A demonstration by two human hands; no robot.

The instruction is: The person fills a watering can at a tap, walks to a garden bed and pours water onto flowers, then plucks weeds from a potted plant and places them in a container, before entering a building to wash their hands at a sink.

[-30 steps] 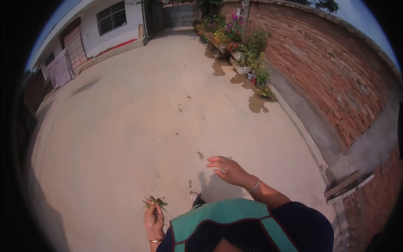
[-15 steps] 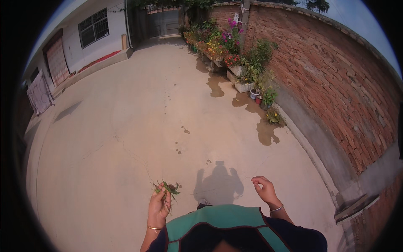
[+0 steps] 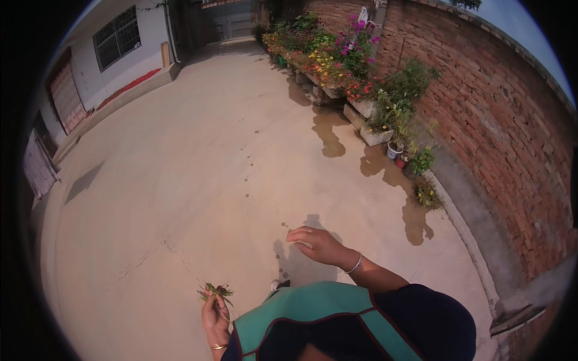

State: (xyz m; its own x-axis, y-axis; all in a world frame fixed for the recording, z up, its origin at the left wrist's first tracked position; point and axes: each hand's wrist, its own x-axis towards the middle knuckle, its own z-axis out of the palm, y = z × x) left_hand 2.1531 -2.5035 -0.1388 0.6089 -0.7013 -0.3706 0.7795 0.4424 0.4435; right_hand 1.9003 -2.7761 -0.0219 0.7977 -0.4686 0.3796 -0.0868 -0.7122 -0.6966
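My left hand [image 3: 215,322], with a gold bangle at the wrist, is closed around a small bunch of green weeds [image 3: 219,290]. Leaves stick out above the fingers, and thin pale stems trail below them. Across the front of my body reaches my right hand [image 3: 320,245], which wears a silver bracelet. Its fingers point left, loosely curved with the thumb apart, and nothing shows in them. The two hands are well apart, both above the pale concrete ground.
Flower planters [image 3: 376,137] and small pots [image 3: 394,150] line the brick wall [image 3: 481,144] on the right, with wet patches [image 3: 415,222] beside them. A white building [image 3: 108,78] with red stuff spread along its ledge [image 3: 129,89] stands at the left. Far ahead is a grey gate [image 3: 226,21].
My right hand has swung left and inward across my body. My left hand, still gripping the weeds, has moved slightly left and lower. The flowers along the wall appear nearer.
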